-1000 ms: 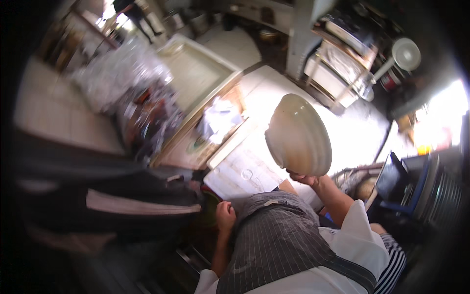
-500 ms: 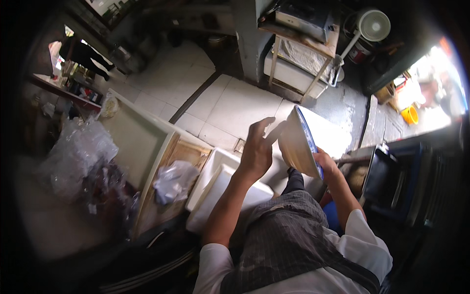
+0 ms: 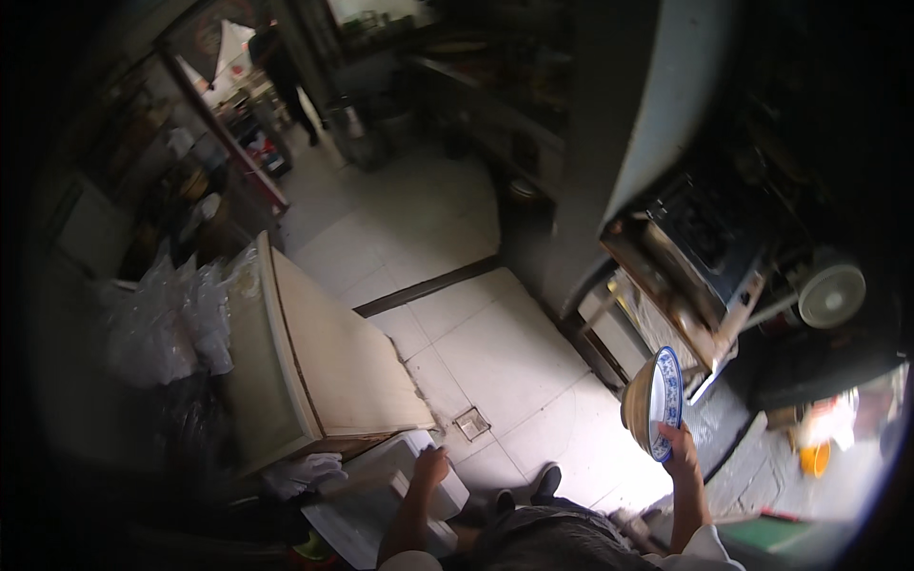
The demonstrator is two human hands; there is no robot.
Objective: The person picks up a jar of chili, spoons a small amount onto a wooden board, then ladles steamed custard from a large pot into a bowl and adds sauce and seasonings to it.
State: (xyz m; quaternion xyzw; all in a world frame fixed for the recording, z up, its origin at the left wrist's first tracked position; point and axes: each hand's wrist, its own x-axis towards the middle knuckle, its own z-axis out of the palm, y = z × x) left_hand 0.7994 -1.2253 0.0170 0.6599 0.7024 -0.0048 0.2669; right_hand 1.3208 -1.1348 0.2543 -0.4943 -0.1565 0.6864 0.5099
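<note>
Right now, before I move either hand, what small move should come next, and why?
Probably bring the left hand across to steady the blue-and-white patterned bowl: the right hand alone grips it near the rim, and it is tilted on its side, its opening facing right. The left hand is well apart from it, by the white box.

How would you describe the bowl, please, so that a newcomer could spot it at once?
Start at the pale tiled floor and go to its brightly lit right side, where the person's right hand grips a rim. That is the bowl, tipped on its side; blue patterning inside its rim sets it apart from the pale, long-handled utensil beyond.
</note>
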